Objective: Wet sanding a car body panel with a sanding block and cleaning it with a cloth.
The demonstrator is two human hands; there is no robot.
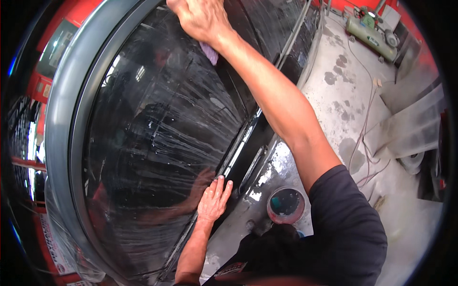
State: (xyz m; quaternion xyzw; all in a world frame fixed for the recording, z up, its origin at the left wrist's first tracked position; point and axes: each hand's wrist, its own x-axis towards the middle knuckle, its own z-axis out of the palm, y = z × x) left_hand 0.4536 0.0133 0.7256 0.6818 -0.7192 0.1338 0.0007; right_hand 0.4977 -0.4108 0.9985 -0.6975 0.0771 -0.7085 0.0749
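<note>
A dark car window [157, 143], streaked with wet runs and drops, fills the middle of the head view. High on the glass, at the top edge, my right hand [202, 19] is closed around a purple cloth [209, 53]; only a corner of the cloth shows beneath the palm. My left hand [214, 200] lies flat on the lower window trim [234, 148], its fingers stretched out and holding nothing. Below the trim, the dark door handle [253, 167] sits on the wet door panel.
A bucket of dark liquid [291, 220] stands on the wet floor beside the door, close to my body. Hoses [366, 119] trail across the floor at right. A green air compressor [372, 38] stands at the far right. Clear plastic sheeting [71, 248] hangs at lower left.
</note>
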